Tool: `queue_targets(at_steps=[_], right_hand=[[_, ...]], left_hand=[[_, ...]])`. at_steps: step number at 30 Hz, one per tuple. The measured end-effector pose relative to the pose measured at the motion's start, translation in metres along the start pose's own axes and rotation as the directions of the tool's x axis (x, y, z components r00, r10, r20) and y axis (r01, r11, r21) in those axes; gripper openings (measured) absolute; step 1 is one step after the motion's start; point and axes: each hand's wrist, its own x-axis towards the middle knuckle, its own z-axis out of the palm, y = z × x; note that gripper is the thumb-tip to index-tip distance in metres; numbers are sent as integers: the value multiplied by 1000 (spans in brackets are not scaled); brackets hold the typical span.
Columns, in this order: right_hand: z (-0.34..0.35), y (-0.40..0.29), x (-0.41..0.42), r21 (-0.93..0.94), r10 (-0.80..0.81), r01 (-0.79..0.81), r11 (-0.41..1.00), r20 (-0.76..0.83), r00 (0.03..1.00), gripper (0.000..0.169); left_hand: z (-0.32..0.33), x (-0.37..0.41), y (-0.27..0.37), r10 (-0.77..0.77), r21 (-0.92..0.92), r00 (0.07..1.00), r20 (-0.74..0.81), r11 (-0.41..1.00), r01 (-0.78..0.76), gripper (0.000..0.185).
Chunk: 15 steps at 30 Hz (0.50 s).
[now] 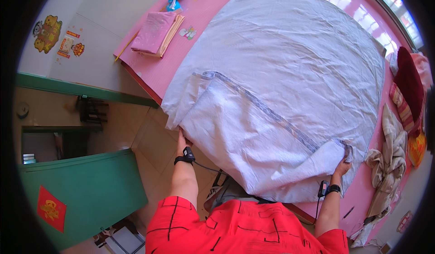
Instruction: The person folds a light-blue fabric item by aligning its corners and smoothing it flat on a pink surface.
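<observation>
A large white cloth sheet (278, 46) lies wrinkled across a pink-topped bed platform (149, 63). Its near part is folded back, so a grey patterned border strip (263, 107) runs diagonally over the sheet. My left hand (183, 142) grips the near left edge, its fingers partly hidden under the cloth. At the near right, my right hand (342, 167) holds a gathered corner beside another bit of grey border. Between both hands the cloth sags over the platform's near side. Each wrist wears a black strap with a small cabled device.
Folded pink and yellow cloths (154, 33) and a blue packet (175, 2) lie at the far left. Along the right are crumpled beige clothing (387, 165), a dark red cushion (407, 84) and a pen (348, 212). A green door (85, 182) stands ajar at left.
</observation>
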Motion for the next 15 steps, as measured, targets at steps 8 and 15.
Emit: queue_targets(at_steps=[8, 15], right_hand=[[18, 8, -6, -356, 73, -110, 928, -114, 991, 42], [17, 15, -13, -305, 65, -92, 948, -97, 993, 37]], left_hand=[[-30, 28, 3, 108, -191, 990, 87, 977, -90, 52], [-53, -4, 61, 225, 39, 974, 7, 974, -225, 46]])
